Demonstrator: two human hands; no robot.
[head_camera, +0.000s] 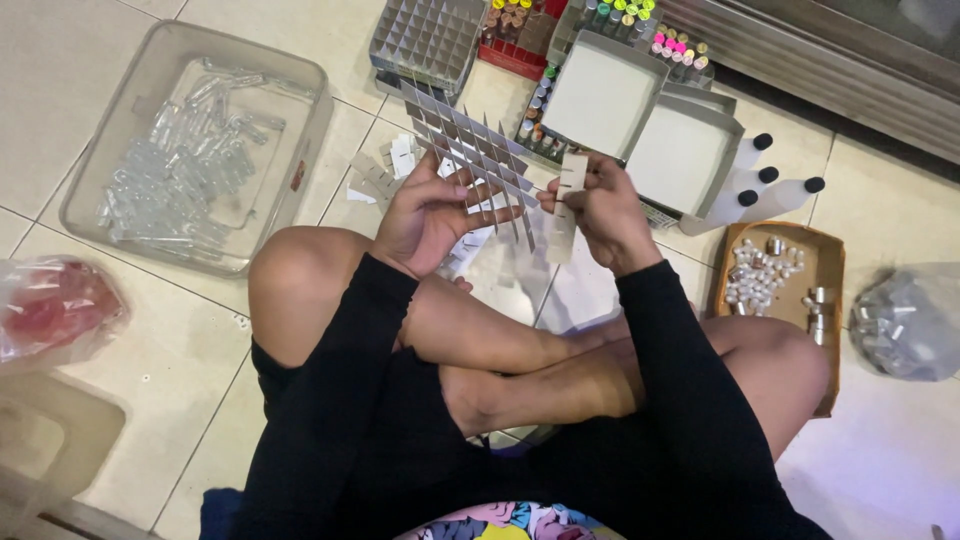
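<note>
Seated person is assembling a slotted cardboard divider grid (470, 150) at twelve o'clock, left hand (430, 215) gripping it, right hand (600, 210) pinching a notched strip (567, 205); next, careful slot alignment seems required.

The slotted divider strips (470, 140) are showing as thin matt grey cardboard. The tub (150, 70) is looking like clear, glossy plastic, holding clear glossy tubes (185, 165). The floor tiles (60, 120) are gleaming smooth and cream. The brown tray (830, 250) is appearing as matt cardboard, its small caps (760, 275) shining metallic.
</note>
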